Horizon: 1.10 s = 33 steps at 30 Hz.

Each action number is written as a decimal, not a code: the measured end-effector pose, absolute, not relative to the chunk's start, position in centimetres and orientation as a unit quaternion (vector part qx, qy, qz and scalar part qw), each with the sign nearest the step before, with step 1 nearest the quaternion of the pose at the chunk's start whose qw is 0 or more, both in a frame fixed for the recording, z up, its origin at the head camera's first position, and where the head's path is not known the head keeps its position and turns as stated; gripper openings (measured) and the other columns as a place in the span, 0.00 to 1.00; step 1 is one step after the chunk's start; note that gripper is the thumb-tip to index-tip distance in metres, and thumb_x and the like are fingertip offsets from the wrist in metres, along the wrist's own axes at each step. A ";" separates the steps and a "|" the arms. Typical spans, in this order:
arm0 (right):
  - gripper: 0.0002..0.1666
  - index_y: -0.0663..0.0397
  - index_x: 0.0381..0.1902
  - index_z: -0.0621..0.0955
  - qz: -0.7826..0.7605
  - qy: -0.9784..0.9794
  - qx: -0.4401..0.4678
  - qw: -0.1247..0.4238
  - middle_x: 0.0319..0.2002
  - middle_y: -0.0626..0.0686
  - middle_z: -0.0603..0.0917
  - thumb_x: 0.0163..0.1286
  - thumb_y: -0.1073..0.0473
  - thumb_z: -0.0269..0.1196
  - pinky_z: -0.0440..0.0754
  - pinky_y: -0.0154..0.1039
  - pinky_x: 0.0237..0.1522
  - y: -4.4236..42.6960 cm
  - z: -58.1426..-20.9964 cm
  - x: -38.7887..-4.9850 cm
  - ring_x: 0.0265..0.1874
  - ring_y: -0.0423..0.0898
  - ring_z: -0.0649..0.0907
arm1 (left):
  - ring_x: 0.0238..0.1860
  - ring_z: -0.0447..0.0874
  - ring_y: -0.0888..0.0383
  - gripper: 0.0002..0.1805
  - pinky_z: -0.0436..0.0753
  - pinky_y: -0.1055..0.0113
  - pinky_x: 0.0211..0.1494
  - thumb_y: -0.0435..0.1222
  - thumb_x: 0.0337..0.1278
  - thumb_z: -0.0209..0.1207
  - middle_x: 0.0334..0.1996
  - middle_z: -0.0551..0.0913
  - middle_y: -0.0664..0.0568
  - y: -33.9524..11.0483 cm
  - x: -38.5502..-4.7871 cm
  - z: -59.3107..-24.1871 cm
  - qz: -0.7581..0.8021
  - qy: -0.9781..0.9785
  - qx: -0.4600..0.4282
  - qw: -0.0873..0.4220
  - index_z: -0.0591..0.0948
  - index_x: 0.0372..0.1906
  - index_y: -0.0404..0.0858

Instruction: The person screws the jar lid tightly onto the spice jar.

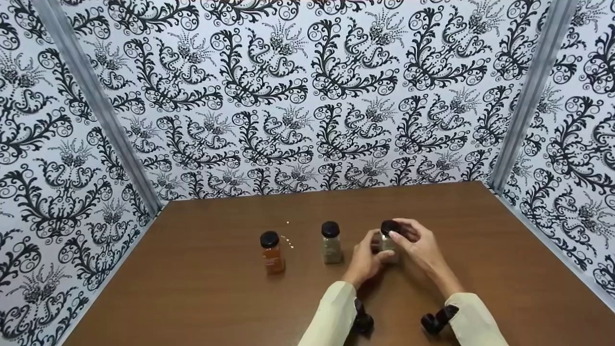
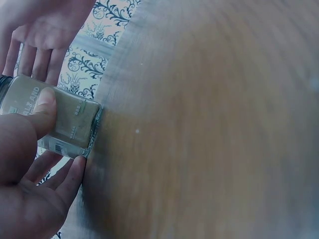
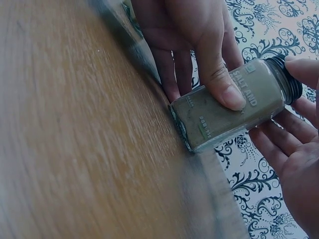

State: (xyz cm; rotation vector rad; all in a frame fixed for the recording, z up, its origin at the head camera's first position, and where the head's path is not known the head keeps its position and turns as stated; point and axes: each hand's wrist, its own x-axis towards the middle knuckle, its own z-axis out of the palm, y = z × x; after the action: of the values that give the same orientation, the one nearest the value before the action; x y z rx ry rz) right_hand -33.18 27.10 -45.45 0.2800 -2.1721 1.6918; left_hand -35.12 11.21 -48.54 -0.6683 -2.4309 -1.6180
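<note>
A square glass spice jar (image 3: 209, 117) with greyish-green powder and a black lid (image 1: 389, 227) stands on the brown table between both hands. My left hand (image 1: 366, 258) grips its body, thumb across the printed label and fingers behind, as the left wrist view shows. At the top, my right hand (image 1: 420, 245) pinches the black lid between thumb and fingers. To the left stands a similar jar (image 1: 331, 247) of greenish powder, black lid on. Farther left is a jar (image 1: 273, 257) with orange-red contents and a black lid.
Small pale crumbs (image 1: 288, 240) lie on the brown table (image 1: 216, 288) near the orange-red jar. Walls with a black-and-white scroll pattern (image 1: 269, 96) enclose the table at the back and both sides. Black wrist cameras (image 1: 435, 323) sit at the sleeves.
</note>
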 end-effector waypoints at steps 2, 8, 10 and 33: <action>0.20 0.63 0.56 0.81 0.598 -0.774 0.097 0.184 0.53 0.65 0.86 0.67 0.65 0.67 0.79 0.22 0.51 27.1 -45.4 -33.1 0.50 0.39 0.85 | 0.51 0.87 0.47 0.27 0.84 0.58 0.57 0.36 0.56 0.69 0.48 0.87 0.39 11.2 -35.1 -48.5 -0.539 -0.809 -0.223 0.073 0.75 0.60 0.37; 0.24 0.60 0.63 0.79 0.587 -0.784 0.100 0.175 0.62 0.64 0.81 0.70 0.63 0.65 0.77 0.20 0.53 27.2 -45.3 -32.9 0.58 0.44 0.82 | 0.51 0.87 0.46 0.27 0.85 0.57 0.56 0.37 0.58 0.68 0.49 0.86 0.38 11.1 -35.0 -48.4 -0.532 -0.813 -0.228 0.067 0.74 0.61 0.38; 0.23 0.61 0.62 0.79 0.585 -0.785 0.104 0.177 0.61 0.64 0.81 0.70 0.63 0.64 0.77 0.20 0.52 27.2 -45.3 -32.9 0.57 0.44 0.82 | 0.51 0.88 0.46 0.27 0.85 0.57 0.55 0.38 0.58 0.68 0.50 0.86 0.38 11.1 -34.9 -48.3 -0.527 -0.816 -0.229 0.068 0.74 0.61 0.38; 0.25 0.59 0.63 0.78 0.562 -0.801 0.113 0.170 0.61 0.64 0.81 0.69 0.62 0.66 0.77 0.21 0.53 27.1 -45.3 -33.0 0.59 0.59 0.82 | 0.51 0.88 0.49 0.26 0.84 0.60 0.55 0.37 0.57 0.69 0.49 0.87 0.41 11.0 -34.7 -48.1 -0.527 -0.820 -0.213 0.069 0.75 0.60 0.40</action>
State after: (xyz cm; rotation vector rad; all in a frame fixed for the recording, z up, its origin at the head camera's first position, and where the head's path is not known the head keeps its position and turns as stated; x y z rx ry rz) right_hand -33.02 27.10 -45.29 0.3205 -2.2770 1.5981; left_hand -34.72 11.03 -48.13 -0.6411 -2.4676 -1.5866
